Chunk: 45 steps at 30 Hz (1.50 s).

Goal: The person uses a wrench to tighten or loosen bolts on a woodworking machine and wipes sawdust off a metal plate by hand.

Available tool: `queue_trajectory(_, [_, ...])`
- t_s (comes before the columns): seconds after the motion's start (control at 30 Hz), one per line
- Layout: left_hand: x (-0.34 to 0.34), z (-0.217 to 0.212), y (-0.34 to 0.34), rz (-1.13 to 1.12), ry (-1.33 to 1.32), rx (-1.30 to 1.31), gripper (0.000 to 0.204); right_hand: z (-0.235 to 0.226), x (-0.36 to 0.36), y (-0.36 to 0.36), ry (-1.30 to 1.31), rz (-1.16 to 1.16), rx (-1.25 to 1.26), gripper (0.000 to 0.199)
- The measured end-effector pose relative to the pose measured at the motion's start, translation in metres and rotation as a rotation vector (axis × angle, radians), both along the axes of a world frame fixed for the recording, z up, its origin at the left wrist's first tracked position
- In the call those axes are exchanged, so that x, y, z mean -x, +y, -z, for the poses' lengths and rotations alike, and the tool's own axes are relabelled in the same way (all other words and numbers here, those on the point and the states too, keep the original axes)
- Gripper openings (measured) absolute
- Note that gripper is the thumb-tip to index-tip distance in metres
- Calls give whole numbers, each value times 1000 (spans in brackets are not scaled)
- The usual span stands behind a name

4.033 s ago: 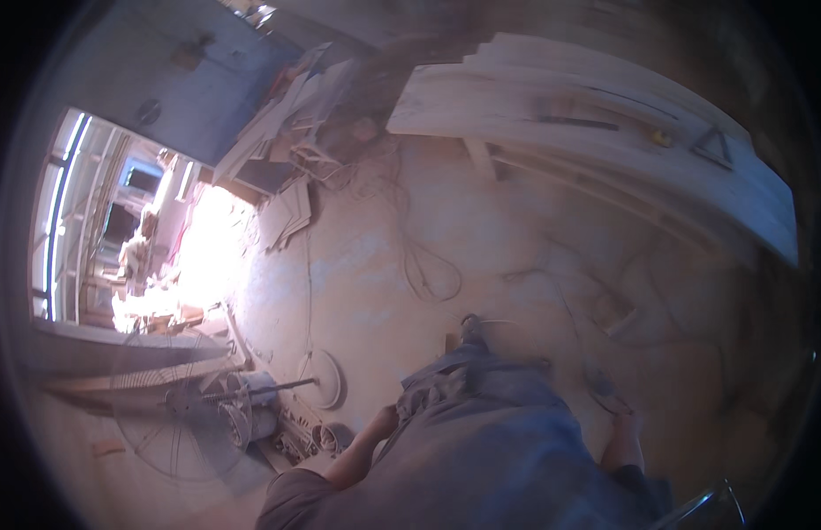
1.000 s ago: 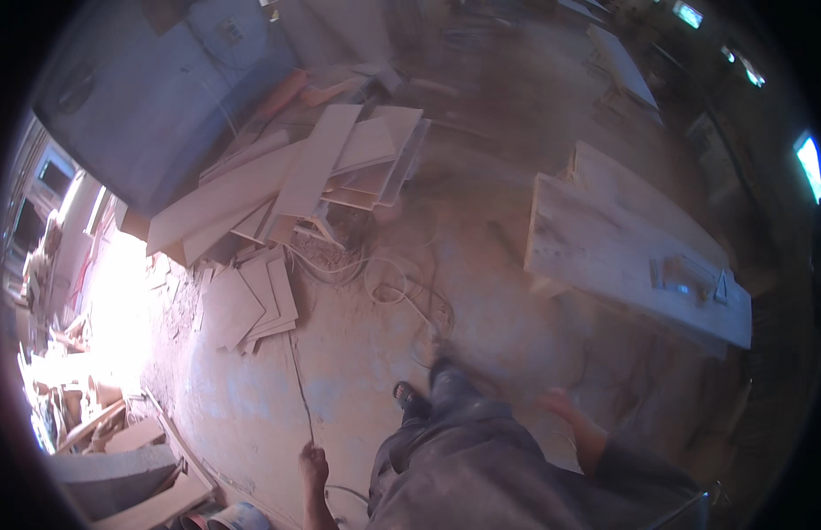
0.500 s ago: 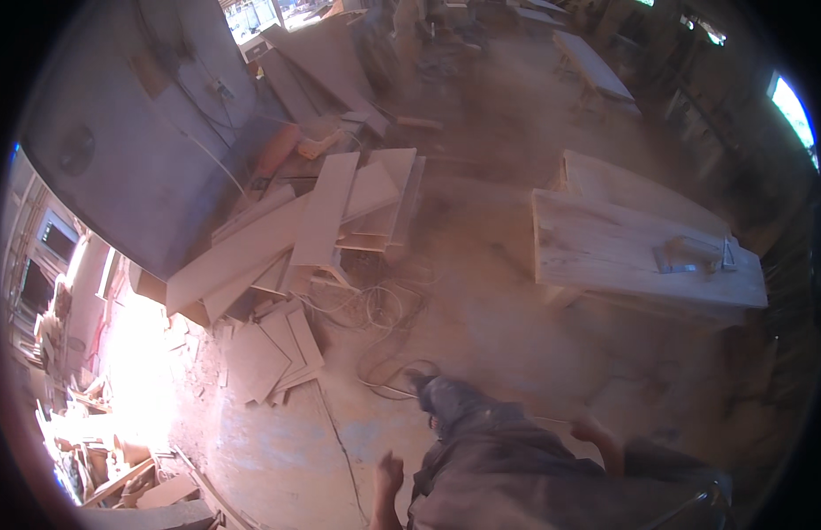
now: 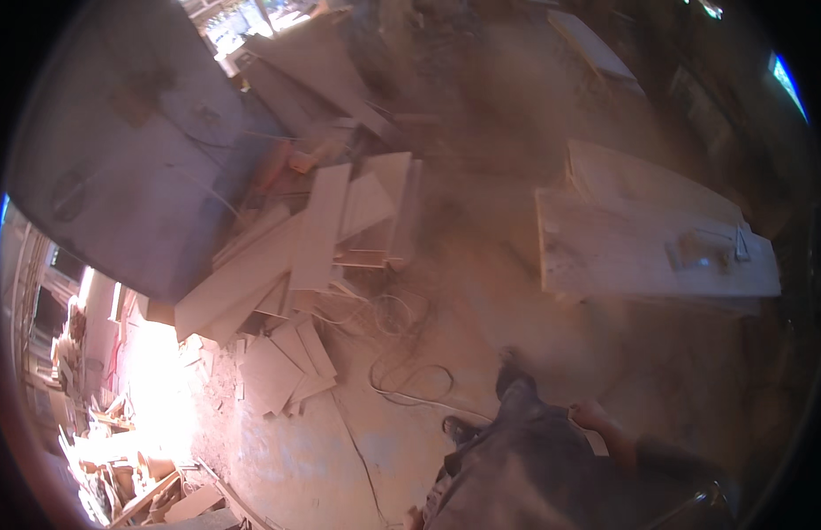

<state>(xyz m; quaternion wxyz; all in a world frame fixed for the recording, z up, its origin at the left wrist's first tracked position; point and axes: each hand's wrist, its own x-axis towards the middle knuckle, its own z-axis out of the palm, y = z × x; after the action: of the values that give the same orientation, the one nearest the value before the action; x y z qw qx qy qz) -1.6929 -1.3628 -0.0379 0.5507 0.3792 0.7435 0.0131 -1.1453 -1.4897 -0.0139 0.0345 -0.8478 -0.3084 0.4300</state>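
My right hand [image 4: 589, 415] hangs in front of my dark clothing at the lower right, its fingers blurred. Whether it holds anything cannot be made out. Of my left hand [image 4: 414, 518] only a small part shows at the lower edge, beside my clothing; its fingers are hidden. Below, my two shoes stand apart on the dusty floor, one [image 4: 511, 364] ahead of the other [image 4: 460, 430]. A thin pale cable [image 4: 428, 402] lies looped on the floor by my feet and passes behind my leg.
Wooden boards [image 4: 322, 230] lie piled at left centre, with square panels [image 4: 287, 367] on the floor before them. A pale workbench [image 4: 622, 256] at right bears a metal-edged tool [image 4: 706, 250]. Scrap wood [image 4: 136, 477] heaps at lower left; a large grey panel [image 4: 119, 132] stands behind.
My view has shifted slightly and my legs have moved in a step. My left hand has dropped almost out of view; my right hand stays in front of my body.
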Motion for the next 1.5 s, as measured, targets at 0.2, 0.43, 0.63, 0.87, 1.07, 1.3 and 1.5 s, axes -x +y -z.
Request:
queue_trajectory(0.2, [-96,-3,128,47,-103,-240,60,86,-89,-189,-246,-632,319,21])
queue_trajectory(0.43, [-224,-48,237,264,-255,-303,63,151,-114,-182,-438,10,-46,18])
queue_trajectory(0.63, [-249,-31,256,543,-63,-84,55,5,-109,70,-77,590,-405,35])
queue_trajectory(0.87, [-339,-35,344,997,-27,-11,51,59,4,17,-155,1118,-247,34])
queue_trajectory(1.07, [-345,-28,452,1199,-23,-36,48,57,190,8,-280,1637,-173,32])
queue_trajectory(1.3, [-400,-11,471,1502,4,-26,45,41,476,75,28,1907,28,31])
queue_trajectory(1.5, [-517,20,405,2185,-337,-182,42,47,629,148,301,2161,101,37])
